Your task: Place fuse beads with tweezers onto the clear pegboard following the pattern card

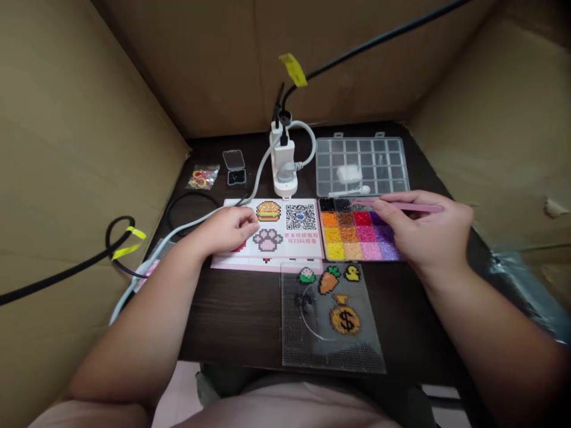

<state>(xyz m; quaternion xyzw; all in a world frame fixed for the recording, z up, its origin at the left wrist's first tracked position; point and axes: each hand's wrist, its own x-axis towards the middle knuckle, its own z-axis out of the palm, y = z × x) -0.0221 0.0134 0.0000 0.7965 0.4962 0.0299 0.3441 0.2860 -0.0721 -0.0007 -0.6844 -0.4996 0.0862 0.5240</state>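
Note:
My right hand [441,235] grips pink tweezers [414,206], their tips over the dark compartments at the back of the bead box [326,256]. The box holds small beads sorted by colour: black, orange, brown, red, yellow, pink and purple. My left hand [229,229] rests with loosely curled fingers on a printed pattern sheet [289,250], beside a burger and a paw picture; nothing shows in its fingers. In front of the box lies a clear pegboard [303,348] bearing bead figures: a carrot [329,280], a yellow duck [352,273], a money bag [345,320] and a small white-and-green figure [307,275].
A white power strip [285,172] with cables stands behind the sheet. The box's clear lid [392,166] lies open at the back, with a white block [349,173] on it. Back left are a small open case [236,176] and a bag [203,177]. Cardboard walls enclose the table.

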